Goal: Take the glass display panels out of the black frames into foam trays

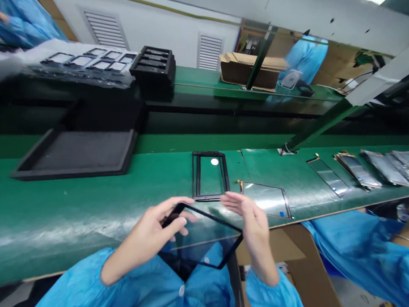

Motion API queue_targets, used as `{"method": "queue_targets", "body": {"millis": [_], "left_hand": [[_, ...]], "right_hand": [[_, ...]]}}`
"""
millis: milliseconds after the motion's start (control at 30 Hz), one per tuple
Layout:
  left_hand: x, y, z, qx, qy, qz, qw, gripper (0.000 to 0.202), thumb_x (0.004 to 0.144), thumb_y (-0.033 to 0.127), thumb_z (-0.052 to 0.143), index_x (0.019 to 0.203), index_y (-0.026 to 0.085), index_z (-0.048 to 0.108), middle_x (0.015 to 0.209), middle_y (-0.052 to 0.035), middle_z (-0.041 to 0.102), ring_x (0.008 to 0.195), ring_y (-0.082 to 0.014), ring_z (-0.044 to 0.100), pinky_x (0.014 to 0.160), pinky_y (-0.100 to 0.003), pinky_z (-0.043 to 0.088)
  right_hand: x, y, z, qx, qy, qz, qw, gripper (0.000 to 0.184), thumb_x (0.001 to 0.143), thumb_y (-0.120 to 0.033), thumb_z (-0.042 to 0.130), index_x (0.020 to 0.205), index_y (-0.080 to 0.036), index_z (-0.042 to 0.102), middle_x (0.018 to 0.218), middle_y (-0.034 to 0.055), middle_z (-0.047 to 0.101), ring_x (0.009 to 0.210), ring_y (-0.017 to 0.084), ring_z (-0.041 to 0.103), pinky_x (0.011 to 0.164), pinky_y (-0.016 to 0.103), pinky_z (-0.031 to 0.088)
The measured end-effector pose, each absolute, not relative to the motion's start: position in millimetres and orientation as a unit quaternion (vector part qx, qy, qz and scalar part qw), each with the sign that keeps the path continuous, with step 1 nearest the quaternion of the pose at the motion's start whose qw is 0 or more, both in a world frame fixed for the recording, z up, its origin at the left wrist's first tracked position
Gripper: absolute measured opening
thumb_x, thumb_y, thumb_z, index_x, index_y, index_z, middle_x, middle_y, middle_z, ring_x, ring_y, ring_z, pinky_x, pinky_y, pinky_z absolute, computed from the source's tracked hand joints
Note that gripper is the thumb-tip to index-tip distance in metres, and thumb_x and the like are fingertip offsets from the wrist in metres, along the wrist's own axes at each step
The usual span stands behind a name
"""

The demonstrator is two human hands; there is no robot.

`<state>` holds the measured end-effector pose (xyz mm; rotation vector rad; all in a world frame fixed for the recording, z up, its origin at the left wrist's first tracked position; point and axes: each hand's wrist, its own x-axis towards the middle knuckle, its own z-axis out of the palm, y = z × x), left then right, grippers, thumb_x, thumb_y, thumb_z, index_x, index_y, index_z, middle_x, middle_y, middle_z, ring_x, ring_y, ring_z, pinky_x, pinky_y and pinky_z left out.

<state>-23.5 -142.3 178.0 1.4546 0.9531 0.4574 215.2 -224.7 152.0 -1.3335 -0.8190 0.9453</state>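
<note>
My left hand (148, 230) grips the left end of a see-through glass touch panel (210, 234) with a black border, thumb on top and fingers behind. The panel is tilted in front of my body, over the bench's near edge. My right hand (255, 231) is beside the panel's right end, fingers stretched out and slightly blurred; whether it touches the panel's edge is unclear. Just beyond my hands, black rectangular frames (199, 175) lie together on the green bench. To their right lies another glass panel (266, 198) with a small blue tab.
A large black tray (124, 157) stands on the left of the green bench (89, 198). More panels (358, 170) lie at the right, near a green post (319, 126). A co-worker's blue sleeve (355, 248) is at the right. Black stacked trays (153, 69) sit on the raised shelf.
</note>
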Motion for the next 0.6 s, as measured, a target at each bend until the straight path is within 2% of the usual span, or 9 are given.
{"method": "queue_targets", "body": {"millis": [100, 200, 300, 367, 400, 433, 500, 533, 600], "left_hand": [[-29.8, -141.0, 171.2, 0.538, 0.447, 0.304, 0.646, 0.039, 0.098, 0.046, 0.07, 0.126, 0.021, 0.06, 0.105, -0.0117, 0.083, 0.072, -0.0225, 0.08, 0.054, -0.026, 0.06], [-34.8, -141.1, 160.3, 0.522, 0.463, 0.337, 0.632, 0.043, 0.097, 0.048, 0.072, 0.126, 0.02, 0.057, 0.105, -0.012, 0.082, 0.071, -0.0223, 0.079, 0.052, -0.027, 0.06], [-37.8, -142.1, 150.5, 0.548, 0.469, 0.335, 0.606, 0.044, 0.098, 0.049, 0.069, 0.128, 0.02, 0.056, 0.107, -0.0129, 0.082, 0.069, -0.0237, 0.079, 0.05, -0.029, 0.06], [-38.8, -142.0, 148.6, 0.61, 0.469, 0.348, 0.535, 0.043, 0.1, 0.045, 0.066, 0.135, 0.022, 0.056, 0.125, -0.0154, 0.078, 0.084, -0.0266, 0.082, 0.061, -0.034, 0.066], [-38.6, -141.3, 149.5, 0.659, 0.468, 0.354, 0.471, 0.044, 0.101, 0.041, 0.065, 0.141, 0.023, 0.055, 0.139, -0.0164, 0.073, 0.101, -0.0292, 0.081, 0.075, -0.038, 0.068], [-37.8, -140.0, 151.5, 0.715, 0.456, 0.354, 0.395, 0.047, 0.101, 0.036, 0.065, 0.146, 0.025, 0.055, 0.151, -0.0158, 0.065, 0.12, -0.0318, 0.075, 0.093, -0.045, 0.065], [-34.0, -135.8, 157.0, 0.823, 0.394, 0.324, 0.249, 0.05, 0.101, 0.029, 0.066, 0.151, 0.028, 0.056, 0.159, -0.0118, 0.06, 0.142, -0.0342, 0.06, 0.121, -0.056, 0.046], [-31.1, -132.9, 159.4, 0.864, 0.352, 0.297, 0.202, 0.047, 0.102, 0.028, 0.066, 0.149, 0.027, 0.059, 0.153, -0.0103, 0.065, 0.141, -0.034, 0.061, 0.125, -0.06, 0.038], [-24.4, -126.9, 161.7, 0.911, 0.278, 0.25, 0.172, 0.033, 0.105, 0.029, 0.062, 0.138, 0.024, 0.069, 0.131, -0.0071, 0.079, 0.121, -0.0306, 0.074, 0.12, -0.056, 0.045]], "right_hand": [[241.1, -237.0, 135.0, -0.6, -0.339, 0.424, 0.588, 0.044, 0.102, -0.058, 0.063, 0.113, -0.02, 0.083, 0.113, 0.0141, 0.085, 0.099, 0.028, 0.082, 0.083, 0.038, 0.066], [240.7, -244.5, 122.7, -0.568, -0.301, 0.477, 0.599, 0.042, 0.099, -0.056, 0.068, 0.121, -0.021, 0.078, 0.097, 0.0115, 0.086, 0.076, 0.026, 0.083, 0.07, 0.036, 0.067], [226.0, -243.8, 121.5, -0.573, -0.284, 0.448, 0.625, 0.034, 0.092, -0.045, 0.079, 0.116, -0.021, 0.076, 0.08, 0.0064, 0.085, 0.06, 0.022, 0.08, 0.062, 0.031, 0.064], [218.9, -240.9, 124.1, -0.58, -0.286, 0.434, 0.628, 0.028, 0.09, -0.043, 0.08, 0.107, -0.021, 0.075, 0.075, 0.0061, 0.084, 0.056, 0.021, 0.079, 0.057, 0.028, 0.062], [217.0, -239.7, 125.8, -0.582, -0.289, 0.433, 0.624, 0.026, 0.09, -0.042, 0.08, 0.105, -0.021, 0.075, 0.075, 0.0064, 0.084, 0.056, 0.021, 0.079, 0.056, 0.027, 0.062], [215.9, -239.0, 127.3, -0.585, -0.294, 0.433, 0.62, 0.026, 0.09, -0.042, 0.079, 0.104, -0.021, 0.075, 0.075, 0.0066, 0.085, 0.056, 0.021, 0.079, 0.056, 0.026, 0.062], [214.6, -239.3, 130.4, -0.586, -0.305, 0.437, 0.611, 0.026, 0.091, -0.042, 0.08, 0.104, -0.021, 0.075, 0.076, 0.0071, 0.085, 0.057, 0.02, 0.08, 0.057, 0.025, 0.062], [214.0, -240.2, 131.8, -0.585, -0.309, 0.439, 0.607, 0.026, 0.091, -0.043, 0.08, 0.104, -0.021, 0.075, 0.076, 0.0073, 0.085, 0.057, 0.02, 0.08, 0.058, 0.025, 0.062], [212.1, -242.9, 134.8, -0.59, -0.311, 0.439, 0.602, 0.029, 0.091, -0.045, 0.08, 0.105, -0.021, 0.075, 0.076, 0.0076, 0.085, 0.056, 0.021, 0.08, 0.057, 0.025, 0.063]]}}
